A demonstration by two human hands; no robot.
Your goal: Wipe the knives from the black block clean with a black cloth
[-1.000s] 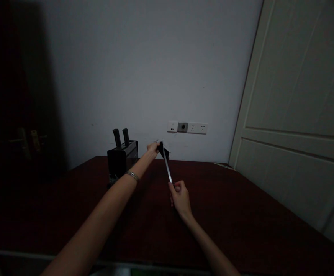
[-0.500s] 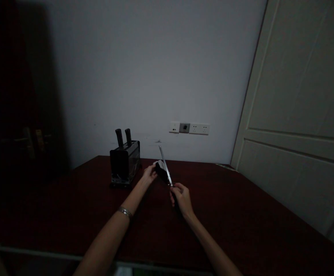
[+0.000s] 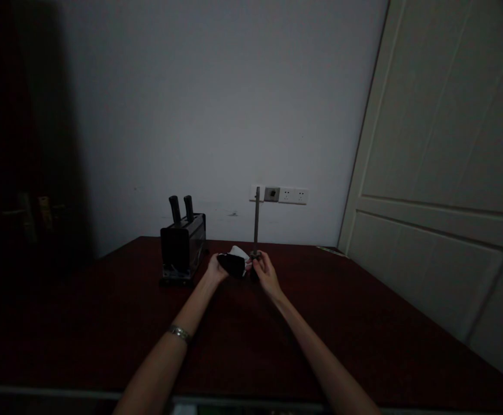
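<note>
My right hand (image 3: 267,275) is closed round the dark handle of a honing steel (image 3: 256,222). Its long thin metal rod points almost straight up, with a small guard just above my fingers. A black and white cloth (image 3: 233,264) is gripped in my left hand (image 3: 216,271), and its white part lies close beside the guard. Whether cloth and steel touch is hard to make out. To the left on the dark red table stands a black and silver knife block (image 3: 183,248) with two black handles sticking up from it.
The dark red table (image 3: 321,323) reaches back to a grey wall. Wall sockets (image 3: 293,196) sit low on that wall, behind the steel. A pale panelled door (image 3: 433,230) borders the right side, and a dark door with a handle (image 3: 30,213) is at the left.
The honing steel has swung from leaning left to nearly upright, and my right hand has risen. My left hand has moved slightly left and down with the cloth, away from the rod.
</note>
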